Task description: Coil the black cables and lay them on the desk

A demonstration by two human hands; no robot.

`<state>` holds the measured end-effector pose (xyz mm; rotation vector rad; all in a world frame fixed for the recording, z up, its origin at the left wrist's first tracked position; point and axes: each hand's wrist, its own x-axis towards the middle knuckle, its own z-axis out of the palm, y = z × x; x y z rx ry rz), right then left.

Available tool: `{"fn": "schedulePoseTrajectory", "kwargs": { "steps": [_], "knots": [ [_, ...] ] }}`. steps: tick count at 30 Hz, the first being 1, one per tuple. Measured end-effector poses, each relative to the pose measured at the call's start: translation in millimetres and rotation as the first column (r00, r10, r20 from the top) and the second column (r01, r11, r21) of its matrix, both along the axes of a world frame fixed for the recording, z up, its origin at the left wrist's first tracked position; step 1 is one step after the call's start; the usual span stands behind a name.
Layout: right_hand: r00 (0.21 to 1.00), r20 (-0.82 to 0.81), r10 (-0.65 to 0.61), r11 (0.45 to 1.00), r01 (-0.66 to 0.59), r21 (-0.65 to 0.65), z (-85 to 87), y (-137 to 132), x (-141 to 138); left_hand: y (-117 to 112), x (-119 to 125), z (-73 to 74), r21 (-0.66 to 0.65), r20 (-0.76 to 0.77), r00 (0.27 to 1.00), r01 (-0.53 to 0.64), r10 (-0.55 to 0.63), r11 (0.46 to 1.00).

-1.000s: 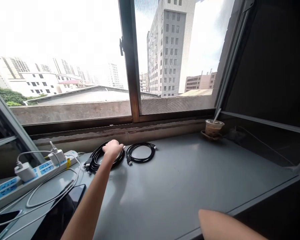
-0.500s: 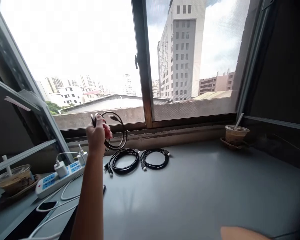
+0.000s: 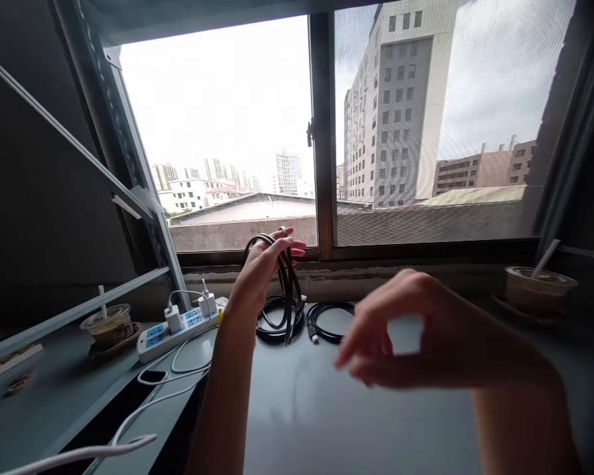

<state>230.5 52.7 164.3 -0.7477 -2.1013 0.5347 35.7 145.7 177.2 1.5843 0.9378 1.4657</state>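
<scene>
A black cable [image 3: 291, 280] hangs in long loops over my left hand [image 3: 267, 260], which is raised in front of the window sill with the thumb across the cable and the other fingers partly stretched. Lower down and to the right, my right hand [image 3: 400, 330] hovers above the desk, slightly blurred. Its fingers curl round towards the thumb in a ring, with nothing visible in them. Behind the hanging loops lies one coiled black cable [image 3: 272, 335] on the desk. Another coiled black cable [image 3: 321, 335] lies beside it, partly hidden by my right hand.
At left, a white power strip [image 3: 158, 338] holds plugged chargers, with white cords [image 3: 178, 389] running forward. Lidded drink cups stand at left [image 3: 109, 330] and right [image 3: 537, 290]. A dark phone-like device [image 3: 151, 377] lies near the cords. The window frame [image 3: 321, 165] rises behind.
The view has turned left. My left hand has rolled over, and the cable now drapes downward from it. My right hand has come up from the lower edge towards the middle.
</scene>
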Motion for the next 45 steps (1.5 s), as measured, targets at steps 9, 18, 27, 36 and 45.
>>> {"fn": "schedulePoseTrajectory", "kwargs": {
  "steps": [9,18,27,36,45],
  "knots": [
    [0.995,-0.060,-0.076,0.995,0.079,0.060,-7.0,63,-19,-25,21,1.8,0.036,-0.067,0.991,0.115,-0.112,0.993],
    [0.975,-0.203,0.087,0.994,-0.100,-0.055,-7.2,60,-30,-27,21,0.9,0.088,-0.165,0.964,0.223,-0.206,0.971],
    [0.770,-0.636,-0.053,0.942,-0.173,-0.288,7.4,51,-9,-31,-4,10.2,0.237,-0.069,0.968,-0.220,0.242,0.946],
    [0.671,-0.710,-0.213,0.934,-0.074,-0.350,16.2,29,56,6,-36,7.4,0.442,0.332,0.793,-0.609,0.510,0.659],
    [0.521,-0.801,-0.294,0.941,0.011,-0.338,28.3,17,50,5,-43,3.9,0.373,0.006,0.803,-0.555,0.596,0.744]
  ]
}}
